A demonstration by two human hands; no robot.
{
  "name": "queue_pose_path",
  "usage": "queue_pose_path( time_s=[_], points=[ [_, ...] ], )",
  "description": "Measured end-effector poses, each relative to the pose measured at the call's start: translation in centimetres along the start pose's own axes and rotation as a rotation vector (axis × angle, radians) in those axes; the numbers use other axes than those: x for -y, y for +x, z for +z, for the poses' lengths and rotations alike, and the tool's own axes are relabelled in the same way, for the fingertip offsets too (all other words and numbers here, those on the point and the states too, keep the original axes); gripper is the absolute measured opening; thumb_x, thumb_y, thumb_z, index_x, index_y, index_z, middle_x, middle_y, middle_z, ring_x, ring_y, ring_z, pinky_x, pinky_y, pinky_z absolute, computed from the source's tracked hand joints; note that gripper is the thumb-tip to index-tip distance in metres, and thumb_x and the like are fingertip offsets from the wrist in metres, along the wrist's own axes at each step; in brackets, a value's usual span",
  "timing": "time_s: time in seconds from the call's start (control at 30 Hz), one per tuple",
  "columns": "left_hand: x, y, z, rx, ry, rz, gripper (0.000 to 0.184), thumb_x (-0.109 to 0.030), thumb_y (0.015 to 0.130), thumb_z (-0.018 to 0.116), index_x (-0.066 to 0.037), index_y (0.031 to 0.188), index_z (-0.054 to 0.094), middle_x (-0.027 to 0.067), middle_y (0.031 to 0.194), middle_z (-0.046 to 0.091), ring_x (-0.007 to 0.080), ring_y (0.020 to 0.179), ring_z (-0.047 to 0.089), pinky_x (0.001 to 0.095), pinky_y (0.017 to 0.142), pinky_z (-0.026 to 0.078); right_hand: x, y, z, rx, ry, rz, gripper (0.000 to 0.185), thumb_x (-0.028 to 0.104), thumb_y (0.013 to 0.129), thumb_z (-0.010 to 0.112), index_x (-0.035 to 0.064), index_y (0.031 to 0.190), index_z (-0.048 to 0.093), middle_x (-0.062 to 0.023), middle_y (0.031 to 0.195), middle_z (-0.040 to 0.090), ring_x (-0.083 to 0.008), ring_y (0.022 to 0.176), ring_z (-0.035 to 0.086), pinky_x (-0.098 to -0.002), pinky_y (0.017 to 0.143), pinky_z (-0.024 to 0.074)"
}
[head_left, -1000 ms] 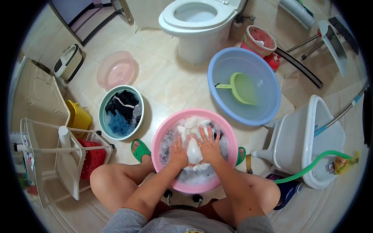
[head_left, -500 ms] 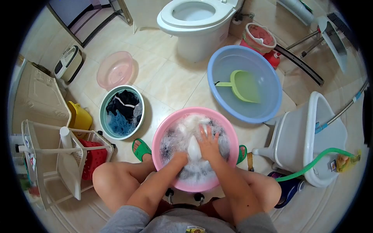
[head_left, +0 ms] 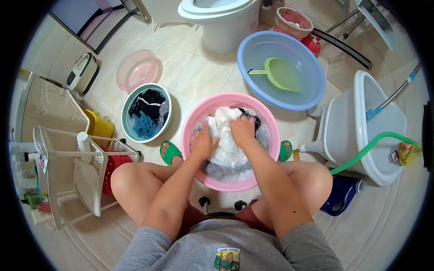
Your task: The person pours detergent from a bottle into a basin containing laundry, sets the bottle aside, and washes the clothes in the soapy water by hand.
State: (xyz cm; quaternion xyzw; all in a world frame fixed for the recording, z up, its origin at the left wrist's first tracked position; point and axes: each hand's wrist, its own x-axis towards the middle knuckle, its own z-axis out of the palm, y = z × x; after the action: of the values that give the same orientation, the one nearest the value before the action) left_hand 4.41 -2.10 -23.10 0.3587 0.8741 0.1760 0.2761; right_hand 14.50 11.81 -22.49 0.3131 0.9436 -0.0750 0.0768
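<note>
A pink basin point(head_left: 186, 117) of sudsy water stands between my knees. Bunched white cloth point(head_left: 222, 135) fills its middle, with dark cloth point(head_left: 254, 118) at the upper right and grey cloth point(head_left: 221, 170) near the front. My left hand point(head_left: 203, 143) rests along the left side of the white cloth, fingers stretched and thumb apart. On the cloth's upper right, my right hand point(head_left: 243, 131) has its fingers bent down into the fabric, their tips partly hidden.
A teal basin point(head_left: 125, 118) of dark and blue clothes stands at left, near a clear pink basin point(head_left: 123, 74). Ahead right, a large blue basin point(head_left: 243, 86) holds a green dipper point(head_left: 280, 74). A white tub point(head_left: 361, 99) with a green hose point(head_left: 361, 152) stands at right.
The view has tipped so the basins sit higher. The white cloth shows more above the suds. My left hand has come up out of the water; my right hand's spread fingers have bent onto the cloth.
</note>
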Motion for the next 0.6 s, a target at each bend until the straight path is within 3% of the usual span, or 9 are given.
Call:
queue_pose_path(
  time_s=[0.07,0.1,0.17,0.3,0.37,0.47,0.5,0.53,0.6],
  points=[
    [-0.3,-0.4,-0.3,0.008,0.183,0.018,0.072,-0.037,0.081,0.066,0.0,0.135,0.036,0.0247,0.11,0.059,0.0413,0.101,0.057,0.0459,0.087,0.044,0.2,-1.0,-0.6,0.138,-0.046,-0.074,0.022,0.016,0.086,0.048,0.0171,0.09,0.069,-0.0047,0.097,0.068,-0.0219,0.101,0.059,-0.0451,0.088,0.0346],
    [-0.1,-0.4,-0.3,-0.001,0.18,0.028,0.072,-0.037,0.081,0.066,0.0,0.135,0.036,0.0247,0.11,0.059,0.0413,0.101,0.057,0.0459,0.087,0.044,0.1,-1.5,-1.2,0.144,0.013,-0.069,0.017,0.014,0.081,0.054,0.016,0.086,0.07,-0.0076,0.094,0.069,-0.0242,0.096,0.062,-0.0456,0.087,0.0365],
    [1.2,-0.4,0.5,-0.031,-0.019,0.046,0.045,-0.03,0.08,0.065,-0.003,0.114,0.055,0.0192,0.096,0.062,0.0377,0.088,0.058,0.047,0.08,0.044,-0.4,-2.3,-3.7,0.192,0.149,-0.038,0.016,0.014,0.078,0.056,0.0148,0.087,0.07,-0.0091,0.095,0.068,-0.0254,0.097,0.061,-0.0455,0.087,0.038],
    [1.5,-0.4,0.9,-0.418,0.032,0.249,0.026,-0.023,0.082,0.058,-0.003,0.099,0.059,0.0153,0.085,0.06,0.0314,0.079,0.057,0.0414,0.077,0.045,-3.1,-2.9,-7.7,0.208,0.501,-0.035,0.023,0.01,0.068,0.063,0.0095,0.091,0.067,-0.0127,0.094,0.066,-0.0282,0.095,0.06,-0.0395,0.086,0.0428],
    [1.2,-0.3,0.1,-0.303,-0.532,0.084,0.025,-0.025,0.086,0.049,-0.003,0.093,0.058,0.0158,0.089,0.059,0.0293,0.085,0.055,0.0388,0.081,0.043,-4.6,-3.6,-9.6,0.218,0.59,-0.068,0.024,0.01,0.066,0.066,0.0086,0.09,0.065,-0.0116,0.09,0.064,-0.0263,0.091,0.06,-0.0354,0.086,0.0426],
    [0.3,-0.9,-2.4,-0.29,-0.942,-0.136,0.029,-0.025,0.088,0.044,0.001,0.089,0.055,0.0109,0.082,0.056,0.0245,0.08,0.053,0.0358,0.078,0.042,-6.0,-5.4,-12.6,-0.087,0.873,-0.26,0.022,0.006,0.065,0.066,0.0057,0.087,0.061,-0.0101,0.092,0.061,-0.0239,0.092,0.057,-0.0334,0.086,0.0423],
    [-1.5,-2.3,-4.7,-0.282,-1.056,-0.266,0.029,-0.024,0.089,0.042,0.002,0.087,0.055,0.0067,0.083,0.055,0.0185,0.081,0.052,0.0334,0.077,0.042,-6.2,-5.9,-13.0,-0.052,1.252,-0.224,0.021,0.004,0.065,0.064,0.005,0.085,0.058,-0.0088,0.091,0.059,-0.0224,0.092,0.056,-0.0322,0.085,0.0421],
    [-1.4,-2.3,-5.0,-0.284,-1.055,-0.262,0.029,-0.024,0.089,0.042,0.002,0.087,0.055,0.0067,0.083,0.055,0.0185,0.081,0.052,0.0334,0.077,0.042,-6.6,-6.2,-13.2,-0.011,1.628,-0.182,0.02,0.001,0.065,0.063,0.0044,0.083,0.055,-0.0075,0.091,0.057,-0.021,0.092,0.054,-0.031,0.084,0.0419],
    [-1.1,-2.8,-5.8,-0.233,-1.608,-0.058,0.025,-0.02,0.089,0.041,0.0,0.088,0.056,0.0072,0.084,0.057,0.017,0.081,0.053,0.0323,0.076,0.042,-8.2,-6.3,-13.1,-0.015,1.709,-0.215,0.019,0.001,0.065,0.058,0.004,0.082,0.052,-0.0061,0.086,0.055,-0.0173,0.084,0.052,-0.0275,0.078,0.0417]
  ],
)
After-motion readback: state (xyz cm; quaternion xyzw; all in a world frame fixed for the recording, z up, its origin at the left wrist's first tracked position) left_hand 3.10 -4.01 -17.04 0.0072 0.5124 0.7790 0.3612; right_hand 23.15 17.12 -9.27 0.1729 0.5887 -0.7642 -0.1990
